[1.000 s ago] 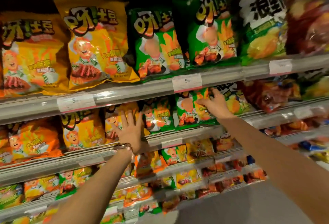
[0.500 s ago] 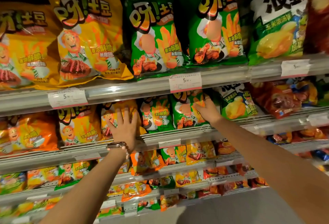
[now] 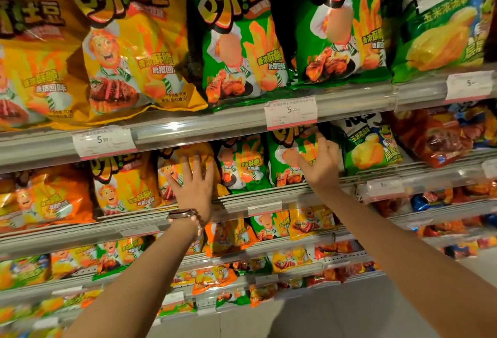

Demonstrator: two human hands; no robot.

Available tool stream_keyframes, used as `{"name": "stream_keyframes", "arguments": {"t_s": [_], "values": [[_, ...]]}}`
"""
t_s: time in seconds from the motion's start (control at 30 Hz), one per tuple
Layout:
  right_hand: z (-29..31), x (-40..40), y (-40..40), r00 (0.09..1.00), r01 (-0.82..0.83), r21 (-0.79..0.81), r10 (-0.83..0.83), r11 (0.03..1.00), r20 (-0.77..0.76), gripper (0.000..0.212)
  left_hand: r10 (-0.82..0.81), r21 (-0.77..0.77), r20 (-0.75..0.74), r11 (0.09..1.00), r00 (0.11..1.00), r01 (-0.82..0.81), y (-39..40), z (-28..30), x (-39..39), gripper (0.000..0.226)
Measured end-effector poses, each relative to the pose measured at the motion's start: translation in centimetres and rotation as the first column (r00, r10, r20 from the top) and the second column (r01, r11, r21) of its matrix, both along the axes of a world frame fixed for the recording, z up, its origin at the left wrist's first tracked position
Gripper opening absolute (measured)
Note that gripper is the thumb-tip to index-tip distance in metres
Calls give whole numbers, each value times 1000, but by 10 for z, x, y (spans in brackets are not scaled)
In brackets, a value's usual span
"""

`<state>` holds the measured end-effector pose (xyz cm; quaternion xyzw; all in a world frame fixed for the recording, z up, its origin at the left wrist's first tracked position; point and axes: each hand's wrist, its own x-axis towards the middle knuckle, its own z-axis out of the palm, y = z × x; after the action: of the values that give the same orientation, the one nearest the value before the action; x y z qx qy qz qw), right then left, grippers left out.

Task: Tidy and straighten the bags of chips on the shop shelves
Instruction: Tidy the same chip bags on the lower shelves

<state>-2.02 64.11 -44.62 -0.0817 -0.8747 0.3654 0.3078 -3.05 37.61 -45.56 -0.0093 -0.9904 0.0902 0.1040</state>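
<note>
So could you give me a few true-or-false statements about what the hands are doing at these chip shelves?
1. The left hand lies flat on a yellow bag. True.
2. The right hand touches a red bag. False: it touches a green bag on the second shelf.
3. There is a watch on the left wrist. True.
4. Both hands are at the top shelf. False: both are one shelf down, below the price tag.
5. The right hand has lifted a bag off the shelf. False: the green bag stands on the shelf.
</note>
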Motion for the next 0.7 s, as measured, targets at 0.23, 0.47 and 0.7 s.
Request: {"name": "stream_keyframes", "arguments": {"t_s": [0.23, 0.47, 0.7], "values": [[-8, 5, -24, 984, 26, 179, -57, 984, 171, 94, -51, 3, -37, 999, 998, 51, -3, -6, 2, 99], [-19, 0, -28, 972, 72, 224, -119, 972, 205, 88, -76, 11, -81, 997, 994, 78, -5, -7, 4, 96], [-21, 14, -40, 984, 86, 325, -131, 942, 119, 73, -184, 41, -180, 980, 966, 194, -2, -14, 24, 110]]}}
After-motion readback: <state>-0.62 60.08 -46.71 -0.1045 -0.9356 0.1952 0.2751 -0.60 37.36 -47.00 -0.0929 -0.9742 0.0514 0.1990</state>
